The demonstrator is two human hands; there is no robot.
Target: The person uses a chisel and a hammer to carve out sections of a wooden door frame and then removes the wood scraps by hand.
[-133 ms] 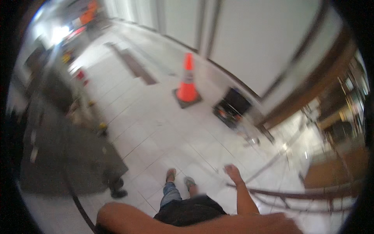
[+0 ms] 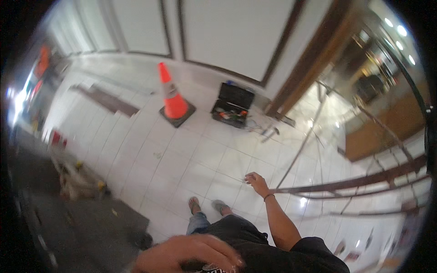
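Note:
My right hand (image 2: 257, 183) reaches out over the white tiled floor, a dark band round its wrist. Its fingers are loosely bent and apart, and I make out nothing held in them. Just beside that wrist, on its right, runs the end of a brown metal frame (image 2: 346, 184). My left hand (image 2: 200, 255) is close in front of my dark shirt (image 2: 246, 236) at the lower edge, large and a little blurred. Its fingers curve to the right with a gap beneath them, and no object shows in it.
An orange traffic cone (image 2: 174, 102) stands by the white panelled wall (image 2: 227, 32). Right of it lies an open black toolbox (image 2: 232, 107) with tools inside, and a hammer (image 2: 271, 133) on the floor. Dark grey sheeting (image 2: 104, 227) fills the lower left. Brown strips (image 2: 107, 100) lie farther off.
The view has swung to the right, so cone and toolbox appear farther left. My left hand has come into sight at the lower edge, where a forearm crossed before.

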